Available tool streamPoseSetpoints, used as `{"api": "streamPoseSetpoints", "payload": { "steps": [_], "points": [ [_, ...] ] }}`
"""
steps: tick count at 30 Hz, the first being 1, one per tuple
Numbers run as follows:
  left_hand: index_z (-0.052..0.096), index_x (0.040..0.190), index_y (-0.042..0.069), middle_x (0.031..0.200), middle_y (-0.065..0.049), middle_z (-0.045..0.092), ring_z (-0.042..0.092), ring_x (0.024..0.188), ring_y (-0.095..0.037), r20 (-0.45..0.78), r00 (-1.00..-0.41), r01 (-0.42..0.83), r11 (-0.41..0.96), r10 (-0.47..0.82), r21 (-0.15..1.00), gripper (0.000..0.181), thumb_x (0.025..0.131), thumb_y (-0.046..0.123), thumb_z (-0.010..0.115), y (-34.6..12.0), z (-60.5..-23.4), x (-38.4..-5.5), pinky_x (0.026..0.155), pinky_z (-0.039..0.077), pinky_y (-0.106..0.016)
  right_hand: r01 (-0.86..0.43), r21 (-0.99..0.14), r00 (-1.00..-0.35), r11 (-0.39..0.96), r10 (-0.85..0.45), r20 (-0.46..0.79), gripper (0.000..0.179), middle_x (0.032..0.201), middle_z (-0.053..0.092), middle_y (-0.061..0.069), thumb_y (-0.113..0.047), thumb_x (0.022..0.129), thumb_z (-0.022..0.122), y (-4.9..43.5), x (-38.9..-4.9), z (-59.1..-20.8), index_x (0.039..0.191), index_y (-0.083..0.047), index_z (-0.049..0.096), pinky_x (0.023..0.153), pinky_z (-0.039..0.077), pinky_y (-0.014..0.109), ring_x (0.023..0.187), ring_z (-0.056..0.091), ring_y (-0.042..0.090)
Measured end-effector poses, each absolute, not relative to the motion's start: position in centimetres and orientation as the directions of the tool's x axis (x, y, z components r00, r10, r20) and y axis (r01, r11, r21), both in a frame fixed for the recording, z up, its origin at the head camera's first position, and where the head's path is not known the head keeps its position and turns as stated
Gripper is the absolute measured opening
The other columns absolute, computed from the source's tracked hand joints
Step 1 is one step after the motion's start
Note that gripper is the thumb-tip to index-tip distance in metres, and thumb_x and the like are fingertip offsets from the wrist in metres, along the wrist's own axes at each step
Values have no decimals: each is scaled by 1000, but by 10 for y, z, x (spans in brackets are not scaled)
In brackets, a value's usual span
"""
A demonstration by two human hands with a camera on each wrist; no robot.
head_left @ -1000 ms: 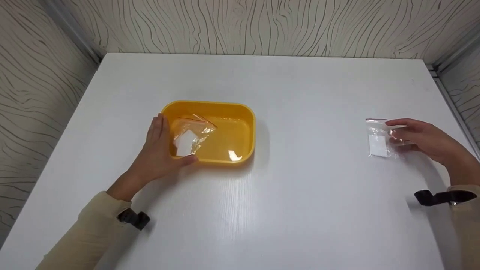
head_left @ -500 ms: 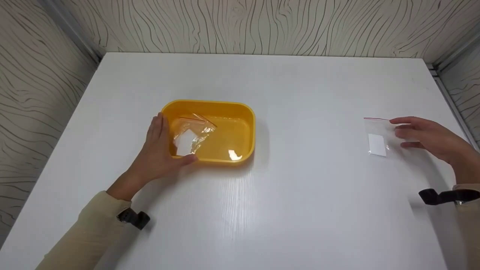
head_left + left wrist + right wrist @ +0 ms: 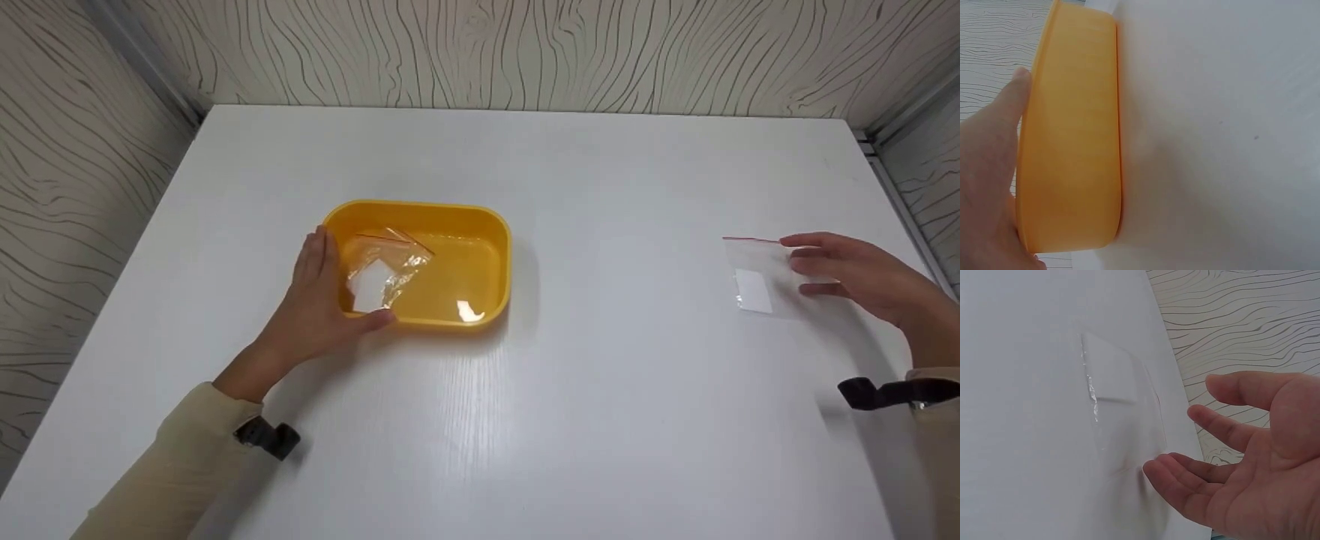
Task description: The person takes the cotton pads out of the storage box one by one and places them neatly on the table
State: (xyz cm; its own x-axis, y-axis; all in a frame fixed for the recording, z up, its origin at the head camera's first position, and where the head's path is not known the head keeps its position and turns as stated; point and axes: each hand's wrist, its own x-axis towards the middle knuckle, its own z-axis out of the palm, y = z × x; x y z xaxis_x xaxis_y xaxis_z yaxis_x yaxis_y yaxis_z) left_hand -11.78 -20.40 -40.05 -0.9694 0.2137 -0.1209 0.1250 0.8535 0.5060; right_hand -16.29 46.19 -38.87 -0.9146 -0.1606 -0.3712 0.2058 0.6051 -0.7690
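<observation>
A yellow plastic bin [image 3: 469,324] stands on the white table, left of the middle. My left hand [image 3: 311,304] grips its near left corner, fingers along the left wall and thumb at the front rim. In the left wrist view the bin's side wall [image 3: 1072,135] fills much of the picture beside the hand. Inside the bin lie clear zip bags [image 3: 375,285] with a white piece in them. At the right, another clear zip bag [image 3: 753,291] with a red seal line and a white square lies on the table. My right hand [image 3: 862,277] hovers beside it, fingers spread and holding nothing.
The white table [image 3: 600,412] reaches back to a wood-grain patterned wall [image 3: 480,52]. More patterned panels stand at the left and right sides. Black wrist cameras sit on both cuffs.
The right hand has let go of the zip bag and drawn back slightly to the right. The bag has settled flat, a little farther left. The left hand and bin have stayed put.
</observation>
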Motion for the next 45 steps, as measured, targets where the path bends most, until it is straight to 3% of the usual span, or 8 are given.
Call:
{"api": "streamPoseSetpoints", "payload": {
  "steps": [11,19,27,37,45],
  "points": [
    [-12,158,-3,167,-22,-17,-13,155,-36,-112,-969,134,848,221,512,135,81,73,69,-204,-400,-116,122,12,-58,203,-764,-916,613,-156,-369,35,127,47,-15,-23,106,56,461,-163,-383,141,-22,52,83,54,17,103,56,-1],
    [-10,158,-5,166,-21,-18,-15,154,-35,-110,-969,133,844,220,519,134,82,72,70,-204,-401,-116,123,10,-57,224,-782,-916,582,-148,-373,36,125,45,-14,-18,106,57,463,-163,-381,136,-34,49,82,54,16,99,60,-2],
    [-9,158,-5,167,-23,-15,-14,155,-35,-106,-970,134,846,219,515,134,81,72,70,-204,-401,-117,123,11,-57,219,-823,-937,525,-122,-328,36,110,60,-20,-14,105,57,460,-160,-380,128,-40,49,80,55,16,96,64,-1],
    [-12,158,-4,167,-22,-17,-14,154,-36,-105,-968,142,843,228,519,136,81,72,70,-204,-401,-118,123,12,-58,202,-824,-948,530,-104,-300,34,107,63,-23,-18,106,58,456,-159,-380,131,-38,48,79,56,17,96,65,-3],
    [-12,158,-4,167,-21,-18,-16,154,-34,-129,-968,123,851,217,511,136,81,74,69,-203,-400,-118,123,11,-57,179,-836,-957,518,-106,-270,37,112,66,-21,-18,106,56,454,-157,-380,142,-26,48,83,56,19,101,65,0]
  ]
}}
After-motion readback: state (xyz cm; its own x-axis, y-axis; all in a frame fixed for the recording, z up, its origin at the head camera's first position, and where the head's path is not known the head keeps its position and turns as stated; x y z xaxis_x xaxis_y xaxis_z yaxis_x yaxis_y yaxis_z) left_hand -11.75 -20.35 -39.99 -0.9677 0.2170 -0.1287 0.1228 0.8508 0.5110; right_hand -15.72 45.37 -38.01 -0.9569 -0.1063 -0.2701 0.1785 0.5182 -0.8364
